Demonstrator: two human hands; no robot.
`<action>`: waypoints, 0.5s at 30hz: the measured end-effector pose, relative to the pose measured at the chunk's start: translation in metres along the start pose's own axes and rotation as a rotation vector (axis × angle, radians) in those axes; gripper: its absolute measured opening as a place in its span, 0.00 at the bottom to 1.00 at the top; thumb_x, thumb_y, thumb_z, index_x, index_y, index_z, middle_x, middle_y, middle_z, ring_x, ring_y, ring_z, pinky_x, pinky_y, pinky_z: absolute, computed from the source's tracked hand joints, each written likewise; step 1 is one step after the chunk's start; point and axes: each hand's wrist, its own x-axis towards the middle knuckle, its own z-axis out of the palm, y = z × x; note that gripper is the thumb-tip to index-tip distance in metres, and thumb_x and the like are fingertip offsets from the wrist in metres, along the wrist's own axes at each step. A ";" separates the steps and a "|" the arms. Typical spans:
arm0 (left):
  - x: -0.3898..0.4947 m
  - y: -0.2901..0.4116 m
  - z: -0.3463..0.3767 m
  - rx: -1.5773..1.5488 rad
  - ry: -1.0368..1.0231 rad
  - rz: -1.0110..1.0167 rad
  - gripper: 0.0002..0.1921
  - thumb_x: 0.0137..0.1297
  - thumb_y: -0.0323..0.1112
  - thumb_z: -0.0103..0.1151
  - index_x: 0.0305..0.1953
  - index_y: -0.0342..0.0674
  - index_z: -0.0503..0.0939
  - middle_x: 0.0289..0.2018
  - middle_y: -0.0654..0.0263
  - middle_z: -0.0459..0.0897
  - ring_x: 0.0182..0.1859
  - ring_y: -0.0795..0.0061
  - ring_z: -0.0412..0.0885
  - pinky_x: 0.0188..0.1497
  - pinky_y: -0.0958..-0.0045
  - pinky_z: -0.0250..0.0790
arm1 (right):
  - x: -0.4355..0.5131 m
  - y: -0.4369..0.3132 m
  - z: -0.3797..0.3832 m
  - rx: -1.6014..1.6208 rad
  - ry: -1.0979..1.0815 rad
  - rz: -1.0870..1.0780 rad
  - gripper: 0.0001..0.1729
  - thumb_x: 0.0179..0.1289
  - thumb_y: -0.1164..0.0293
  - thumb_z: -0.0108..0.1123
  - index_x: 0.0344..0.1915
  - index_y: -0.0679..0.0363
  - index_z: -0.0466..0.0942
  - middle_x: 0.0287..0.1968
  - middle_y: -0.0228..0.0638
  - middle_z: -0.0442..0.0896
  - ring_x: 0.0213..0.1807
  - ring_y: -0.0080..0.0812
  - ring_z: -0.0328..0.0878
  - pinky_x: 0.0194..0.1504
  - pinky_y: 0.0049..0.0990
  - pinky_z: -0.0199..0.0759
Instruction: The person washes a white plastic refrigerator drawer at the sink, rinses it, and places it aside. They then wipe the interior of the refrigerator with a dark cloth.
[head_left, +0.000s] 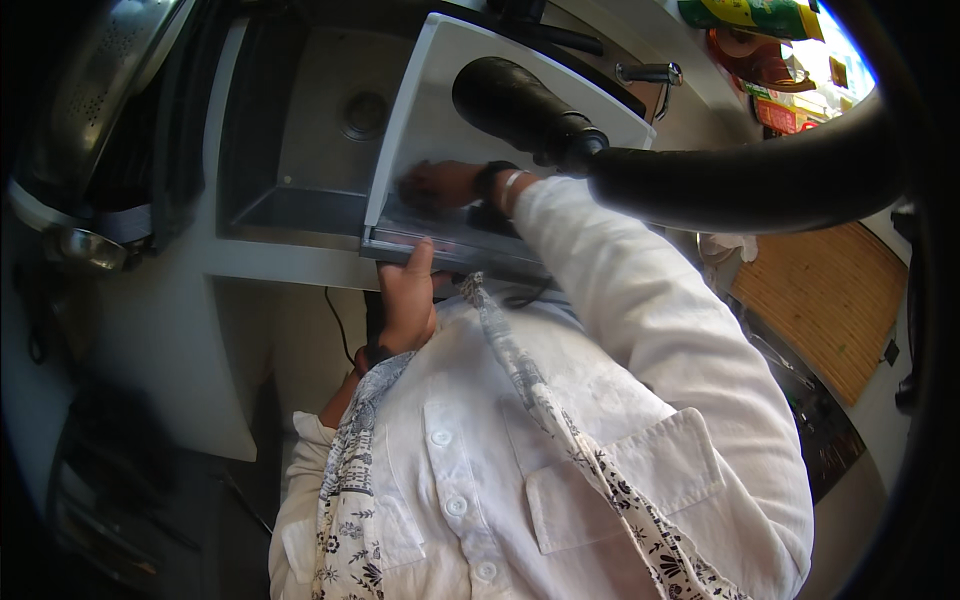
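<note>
A large flat panel with a pale rim lies tilted over the right part of a steel sink. My left hand grips the panel's near edge, thumb on top and fingers underneath. On the panel's upper face rests my right hand, blurred, pressing a dark scrubber or cloth that is too blurred to name surely. A dark band and a bracelet circle the right wrist. A black curved object crosses close to the camera and hides part of the panel.
The sink drain shows left of the panel. Behind are a black faucet and a small chrome tap. A bamboo board lies at right, below packets. A perforated steel colander stands at far left.
</note>
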 end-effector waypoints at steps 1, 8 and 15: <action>-0.001 0.000 0.000 0.010 0.017 -0.006 0.13 0.72 0.32 0.55 0.55 0.41 0.71 0.48 0.63 0.79 0.47 0.67 0.82 0.41 0.60 0.82 | 0.008 -0.008 0.002 -0.004 0.022 -0.002 0.31 0.64 0.59 0.62 0.65 0.54 0.68 0.61 0.44 0.79 0.63 0.48 0.75 0.64 0.44 0.68; -0.002 0.003 0.002 0.035 0.065 -0.017 0.13 0.72 0.32 0.55 0.55 0.41 0.72 0.48 0.63 0.79 0.46 0.68 0.82 0.39 0.62 0.82 | -0.009 -0.029 0.002 -0.089 -0.065 0.174 0.30 0.68 0.62 0.57 0.69 0.49 0.66 0.63 0.46 0.77 0.65 0.50 0.74 0.66 0.48 0.65; -0.001 0.004 0.004 0.031 0.035 -0.011 0.14 0.72 0.32 0.55 0.56 0.40 0.71 0.49 0.64 0.79 0.47 0.68 0.81 0.42 0.63 0.80 | -0.004 -0.025 0.005 -0.079 0.002 0.130 0.26 0.73 0.62 0.50 0.70 0.45 0.67 0.66 0.45 0.74 0.64 0.51 0.74 0.67 0.46 0.65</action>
